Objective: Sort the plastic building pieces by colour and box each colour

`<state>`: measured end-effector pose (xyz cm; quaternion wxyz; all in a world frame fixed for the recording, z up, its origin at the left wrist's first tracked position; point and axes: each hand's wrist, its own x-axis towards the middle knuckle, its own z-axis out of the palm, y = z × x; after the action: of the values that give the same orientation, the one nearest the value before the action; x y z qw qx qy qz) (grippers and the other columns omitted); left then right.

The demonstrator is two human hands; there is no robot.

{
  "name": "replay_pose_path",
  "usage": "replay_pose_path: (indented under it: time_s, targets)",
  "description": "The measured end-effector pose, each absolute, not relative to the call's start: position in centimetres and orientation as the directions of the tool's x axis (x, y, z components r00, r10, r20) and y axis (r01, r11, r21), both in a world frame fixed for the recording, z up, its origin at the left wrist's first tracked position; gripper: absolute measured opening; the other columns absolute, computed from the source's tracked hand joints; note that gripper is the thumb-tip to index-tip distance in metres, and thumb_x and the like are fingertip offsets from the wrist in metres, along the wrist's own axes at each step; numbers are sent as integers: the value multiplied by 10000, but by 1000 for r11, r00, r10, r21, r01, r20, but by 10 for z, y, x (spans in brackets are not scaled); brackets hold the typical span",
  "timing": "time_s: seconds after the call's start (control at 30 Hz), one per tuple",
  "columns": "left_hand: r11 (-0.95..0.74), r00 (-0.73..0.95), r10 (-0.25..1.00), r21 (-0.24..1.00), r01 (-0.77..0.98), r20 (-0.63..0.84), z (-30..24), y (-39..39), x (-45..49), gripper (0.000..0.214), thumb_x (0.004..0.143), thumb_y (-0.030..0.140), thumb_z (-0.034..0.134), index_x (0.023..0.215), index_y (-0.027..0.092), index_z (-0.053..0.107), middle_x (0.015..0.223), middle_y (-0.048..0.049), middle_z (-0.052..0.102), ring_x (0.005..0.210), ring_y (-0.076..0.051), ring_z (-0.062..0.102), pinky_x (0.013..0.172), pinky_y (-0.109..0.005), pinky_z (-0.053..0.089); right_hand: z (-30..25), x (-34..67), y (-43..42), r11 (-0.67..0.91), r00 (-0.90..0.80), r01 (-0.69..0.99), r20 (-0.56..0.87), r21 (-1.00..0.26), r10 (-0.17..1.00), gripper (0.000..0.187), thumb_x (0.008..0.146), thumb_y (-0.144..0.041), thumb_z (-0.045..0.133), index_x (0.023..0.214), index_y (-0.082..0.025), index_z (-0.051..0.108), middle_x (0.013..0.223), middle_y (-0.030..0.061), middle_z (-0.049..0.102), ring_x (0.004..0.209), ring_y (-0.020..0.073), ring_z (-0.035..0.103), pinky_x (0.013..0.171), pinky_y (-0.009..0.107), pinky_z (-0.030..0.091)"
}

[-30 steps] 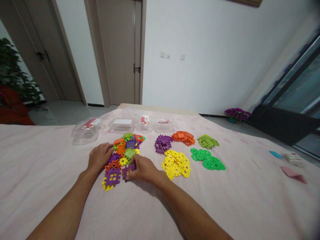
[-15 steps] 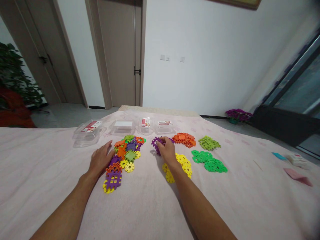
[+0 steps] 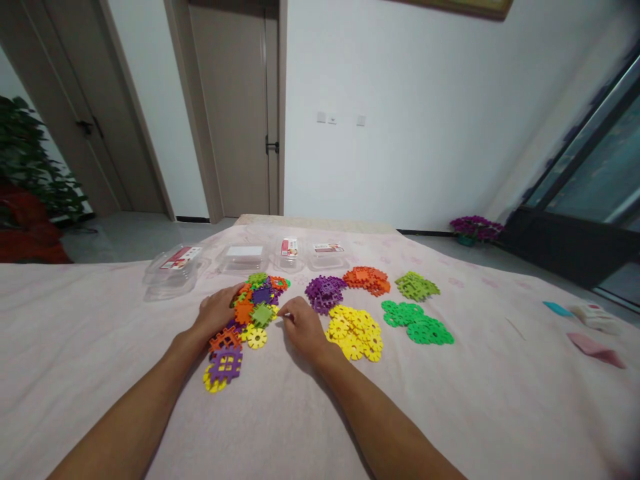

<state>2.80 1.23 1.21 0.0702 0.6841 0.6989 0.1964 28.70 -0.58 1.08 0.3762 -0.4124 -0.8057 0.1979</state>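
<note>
A mixed heap of plastic interlocking building pieces in orange, purple, green and yellow lies left of centre on the cloth. Along its left edge rests my left hand, fingers stretched out and touching the pieces; no piece shows in its grasp. My right hand is at the heap's right side, thumb and forefinger pinched on the edge of a yellow flower-shaped disc. Just beyond that hand are a pile of purple square pieces and a pile of yellow flower-shaped discs.
Orange pieces, light green pieces and green discs form separate piles to the right. Clear plastic boxes line the back. A pink cloth and a white packet lie far right.
My right hand has let go of a purple piece at the purple pile and moved left and nearer to the mixed heap. My left hand has shifted right onto the heap's edge.
</note>
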Motion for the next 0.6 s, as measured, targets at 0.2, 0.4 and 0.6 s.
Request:
replay_pose_path:
  time_s: [0.2,0.4,0.6]
  targets:
    - [-54,-89,967,532,845,239,16,14,33,555,718,299,620,1265,216,657,1252,-96,682,1178,-282,596,1008,-366,442,1,289,-7,586,-389,541,439,-603,810,255,785,-2,552,872,-200,687,926,37,653,907,165,607,830,266,465]
    - [-87,-198,952,828,554,233,22,-8,24,535,730,327,619,1243,182,657,1288,-98,641,1117,-271,622,979,-389,486,3,288,-8,588,-396,560,434,-584,809,238,797,-22,565,871,-206,696,914,28,674,882,161,619,805,258,460]
    - [-44,-37,998,966,254,55,33,-33,20,718,666,369,773,1334,194,575,1192,-96,685,944,-251,682,830,-379,555,1,287,-6,588,-411,580,420,-565,809,234,817,-42,555,887,-208,704,930,32,676,890,163,620,805,257,458]
